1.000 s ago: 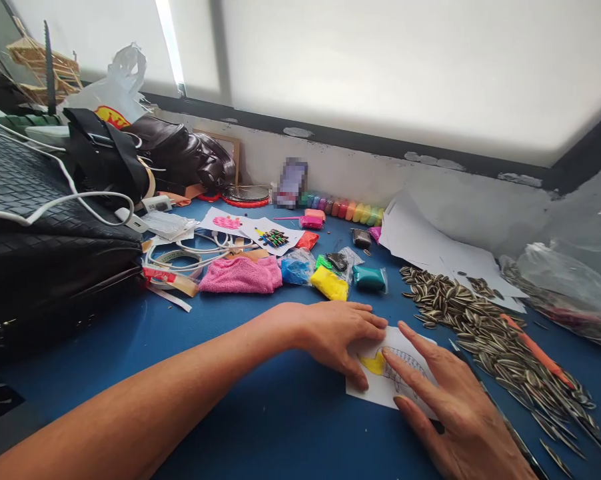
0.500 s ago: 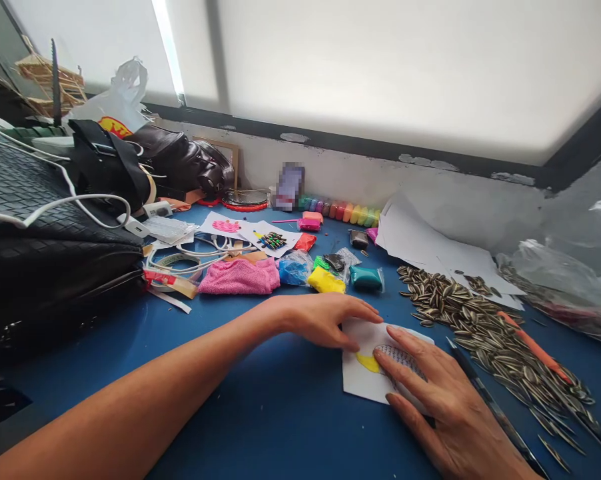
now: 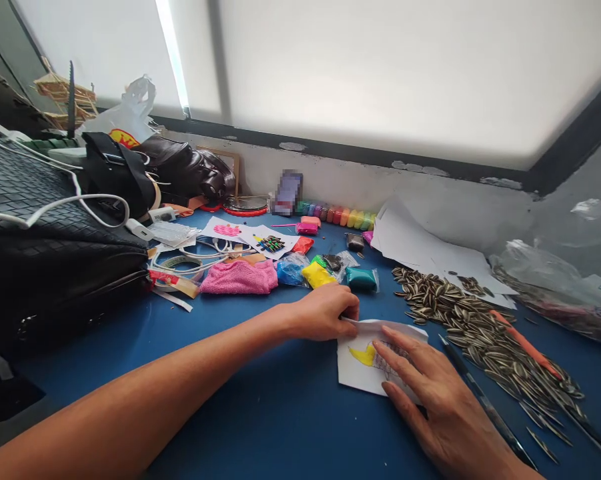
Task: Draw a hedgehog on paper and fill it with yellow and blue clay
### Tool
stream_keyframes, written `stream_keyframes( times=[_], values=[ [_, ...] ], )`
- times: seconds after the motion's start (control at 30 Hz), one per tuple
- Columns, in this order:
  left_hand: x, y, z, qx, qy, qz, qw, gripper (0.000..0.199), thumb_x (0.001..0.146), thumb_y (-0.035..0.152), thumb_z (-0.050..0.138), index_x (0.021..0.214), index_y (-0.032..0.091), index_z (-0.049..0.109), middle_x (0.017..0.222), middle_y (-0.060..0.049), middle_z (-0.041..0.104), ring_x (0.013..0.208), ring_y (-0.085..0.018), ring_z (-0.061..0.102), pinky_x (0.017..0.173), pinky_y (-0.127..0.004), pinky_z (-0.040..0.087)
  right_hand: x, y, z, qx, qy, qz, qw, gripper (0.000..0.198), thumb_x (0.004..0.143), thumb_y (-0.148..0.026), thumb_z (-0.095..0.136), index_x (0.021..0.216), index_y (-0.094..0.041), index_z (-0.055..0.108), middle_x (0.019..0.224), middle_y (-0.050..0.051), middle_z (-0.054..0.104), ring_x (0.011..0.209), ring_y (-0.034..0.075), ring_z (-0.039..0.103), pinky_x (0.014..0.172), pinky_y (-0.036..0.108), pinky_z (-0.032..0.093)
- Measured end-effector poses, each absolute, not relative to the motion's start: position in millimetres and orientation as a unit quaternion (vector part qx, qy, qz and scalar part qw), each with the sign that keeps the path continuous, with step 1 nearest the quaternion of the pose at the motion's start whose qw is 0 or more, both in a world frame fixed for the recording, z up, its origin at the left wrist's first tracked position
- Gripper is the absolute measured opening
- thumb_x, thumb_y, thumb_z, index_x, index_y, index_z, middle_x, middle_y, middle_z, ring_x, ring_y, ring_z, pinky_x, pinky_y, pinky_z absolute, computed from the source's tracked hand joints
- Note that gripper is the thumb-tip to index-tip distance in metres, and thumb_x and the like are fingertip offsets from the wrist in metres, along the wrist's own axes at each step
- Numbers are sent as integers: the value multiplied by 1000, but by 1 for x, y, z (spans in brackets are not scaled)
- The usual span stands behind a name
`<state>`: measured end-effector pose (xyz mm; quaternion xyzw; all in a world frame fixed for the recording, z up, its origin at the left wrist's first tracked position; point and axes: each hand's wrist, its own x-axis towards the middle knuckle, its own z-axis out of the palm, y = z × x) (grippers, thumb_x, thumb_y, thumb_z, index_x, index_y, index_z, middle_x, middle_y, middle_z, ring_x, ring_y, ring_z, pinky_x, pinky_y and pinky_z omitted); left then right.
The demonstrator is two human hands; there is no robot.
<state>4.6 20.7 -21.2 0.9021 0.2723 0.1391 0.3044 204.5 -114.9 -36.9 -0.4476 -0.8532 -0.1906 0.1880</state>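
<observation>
A white sheet of paper (image 3: 350,377) lies on the blue table, bearing a drawing with a yellow crescent-like part (image 3: 363,355) and a patterned area. My left hand (image 3: 326,312) is closed on the sheet's upper left corner, thumb on top and fingers curled at the far edge, which bends up slightly. Resting flat across the right half, my right hand (image 3: 438,390) has its fingers apart and covers part of the patterned drawing. Just beyond my left hand sits a yellow clay packet (image 3: 317,274), with a teal clay packet (image 3: 361,279) beside it.
Striped sunflower seeds (image 3: 460,317) are heaped on the right, with an orange tool (image 3: 525,343) across them. A dark pen (image 3: 473,383) lies beside my right hand. A pink cloth (image 3: 239,277), paper sheets (image 3: 415,243) and a black bag (image 3: 55,280) stand around.
My left hand has drawn its fingers in and gripped the paper's upper left corner. My right hand stays on the sheet, and more of the yellow part shows.
</observation>
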Motion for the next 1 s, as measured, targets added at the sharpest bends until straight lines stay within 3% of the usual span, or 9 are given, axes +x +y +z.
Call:
stream_keyframes(
  times=[0.17, 0.27, 0.43, 0.6, 0.73, 1.0],
  values=[
    [3, 23, -18, 858, 291, 164, 390, 11, 73, 15, 65, 77, 14, 55, 71, 3, 53, 64, -10, 47, 56, -22, 34, 209, -117, -37, -476, -835, -190, 201, 39, 98, -30, 45, 132, -16, 56, 135, 13, 57, 123, 25, 54, 94, 40, 53],
    [3, 23, -17, 827, 298, 186, 439, 17, 71, 16, 68, 77, 14, 52, 71, 4, 53, 63, -9, 48, 55, -21, 36, 213, -118, -36, -490, -826, -186, 209, 40, 98, -32, 44, 134, -16, 52, 137, 13, 54, 124, 25, 52, 95, 40, 52],
    [4, 23, -18, 785, 277, 195, 518, 6, 76, 14, 60, 81, 13, 57, 74, 1, 60, 66, -9, 54, 58, -20, 42, 217, -114, -32, -507, -811, -195, 217, 42, 100, -31, 41, 137, -15, 48, 139, 14, 50, 125, 26, 49, 99, 43, 48],
    [3, 26, -23, 754, 249, 191, 577, 9, 80, 19, 59, 86, 14, 56, 75, 0, 61, 65, -9, 56, 56, -19, 44, 226, -112, -23, -503, -804, -218, 231, 41, 100, -32, 42, 134, -11, 50, 121, 15, 62, 112, 26, 58, 93, 41, 50],
    [2, 27, -23, 750, 236, 183, 590, 10, 81, 21, 60, 87, 14, 56, 76, 0, 62, 67, -10, 58, 56, -20, 45, 231, -114, -18, -505, -800, -200, 254, 33, 99, -26, 44, 129, -16, 55, 104, 10, 69, 94, 22, 66, 81, 34, 53],
    [0, 22, -13, 796, 258, 184, 517, 5, 73, 13, 64, 77, 12, 62, 72, 1, 60, 68, -10, 54, 61, -21, 41, 223, -110, -18, -506, -805, -190, 245, 31, 97, -24, 46, 126, -17, 58, 105, 10, 69, 96, 23, 67, 78, 34, 55]
  ],
)
